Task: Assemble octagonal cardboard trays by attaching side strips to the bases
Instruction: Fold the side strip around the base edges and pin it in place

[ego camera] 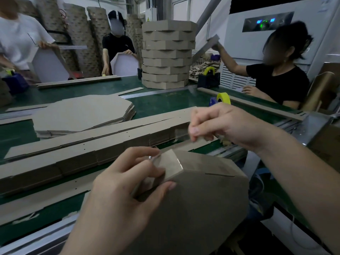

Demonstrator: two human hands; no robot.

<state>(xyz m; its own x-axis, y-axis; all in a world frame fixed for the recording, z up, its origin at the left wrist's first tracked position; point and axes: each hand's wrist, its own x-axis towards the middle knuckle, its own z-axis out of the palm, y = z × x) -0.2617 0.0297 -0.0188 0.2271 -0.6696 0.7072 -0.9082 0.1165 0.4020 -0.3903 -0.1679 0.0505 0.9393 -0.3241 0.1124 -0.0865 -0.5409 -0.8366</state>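
The left hand (128, 183) grips the tray (202, 199) corner; right hand (222, 126) pinches a blurred strip (199, 142) end.

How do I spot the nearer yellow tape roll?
Find the tall stack of brown octagonal cardboard trays on the green table. Nearer, rightwards, just beyond the right hand, stands the bright yellow tape roll; the other roll sits farther back.

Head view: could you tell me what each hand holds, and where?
Left hand grips the tray at a side corner; right hand pinches the side strip near its end.
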